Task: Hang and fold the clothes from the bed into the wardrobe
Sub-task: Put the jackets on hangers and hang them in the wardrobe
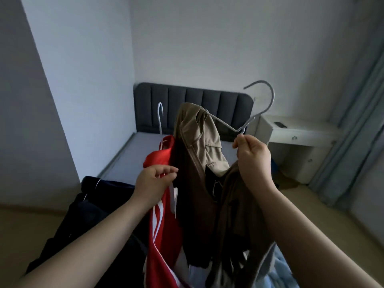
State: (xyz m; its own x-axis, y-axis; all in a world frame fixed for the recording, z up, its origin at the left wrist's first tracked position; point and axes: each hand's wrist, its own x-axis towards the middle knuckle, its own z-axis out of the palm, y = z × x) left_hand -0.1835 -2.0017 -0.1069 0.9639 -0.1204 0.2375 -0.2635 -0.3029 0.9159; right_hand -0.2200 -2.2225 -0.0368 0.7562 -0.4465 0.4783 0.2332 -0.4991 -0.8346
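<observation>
**While both hands clamp onto hangers, clothes dangle above the bed**

Standing at the foot of the bed [128,156], the person holds a bunch of clothes up in front of them, hands apart.

Count: two hands, two hangers, three held garment colours.

The right hand [252,156] pinches the grey hanger [268,100] at its neck, just under the hook. This hook points up and curls over to the left. One hanger arm runs from the hand up and left into the khaki garment [199,138], so the long axis is tilted, high on the left. Khaki is bunched on that arm's end.

Brown fabric [193,194] hangs straight down below the khaki and under the right wrist; can't tell whether it is one piece or two.

The left hand [154,179] has its fingers curled on the shoulder of the red garment [162,225], which has white stripes and hangs long axis vertical. The white hanger [160,117] sticks up above the red collar, hook upright.

One dark navy garment [93,204] lies heaped on the near left of the bed. Pale blue cloth [278,267] shows at bottom right.

Behind: one grey padded headboard [193,100], one white bedside cabinet [291,138] to its right, and a curtain [353,121] at the right edge.
</observation>
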